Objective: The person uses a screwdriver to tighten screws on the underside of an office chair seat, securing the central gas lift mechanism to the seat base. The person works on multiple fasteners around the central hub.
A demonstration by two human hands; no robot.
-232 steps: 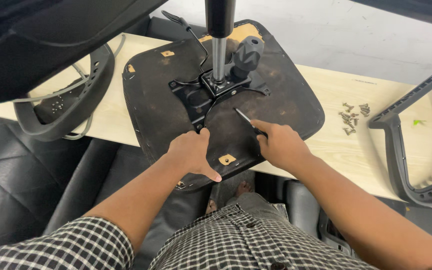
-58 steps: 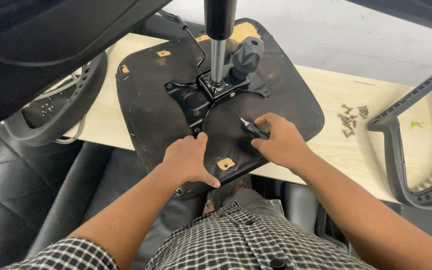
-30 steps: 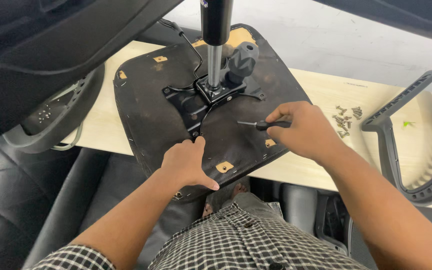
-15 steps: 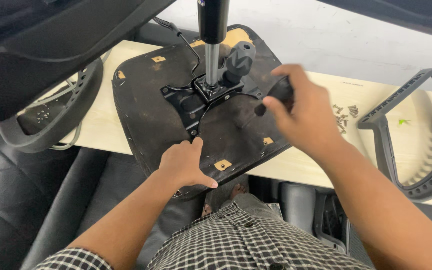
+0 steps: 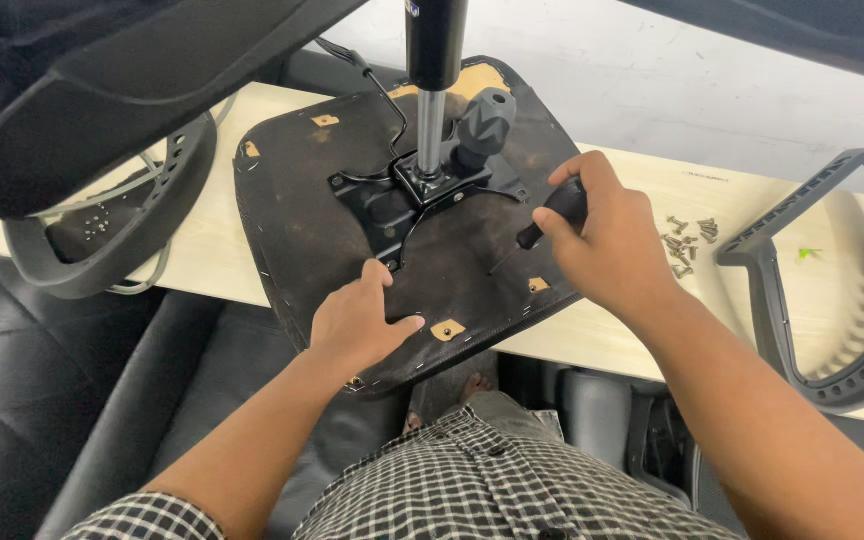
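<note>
An upturned black chair seat (image 5: 302,215) lies on a pale wooden table (image 5: 207,265). A black metal mechanism plate (image 5: 397,200) is on the seat's underside, and a gas cylinder (image 5: 434,60) and a grey knob (image 5: 484,122) rise from the plate. My left hand (image 5: 357,322) presses flat on the seat's near edge, fingers spread. My right hand (image 5: 607,235) grips a black-handled screwdriver (image 5: 542,222), lifted above the seat's right side with the tip pointing down-left.
A pile of loose screws (image 5: 687,240) lies on the table to the right. A black armrest frame (image 5: 832,290) sits at the far right and another armrest (image 5: 117,225) at the left. A black chair back (image 5: 102,80) overhangs the upper left.
My right hand lifted the screwdriver off the plate, swung right toward the screws, and now comes back toward the seat. My left hand stayed pressed on the seat.
</note>
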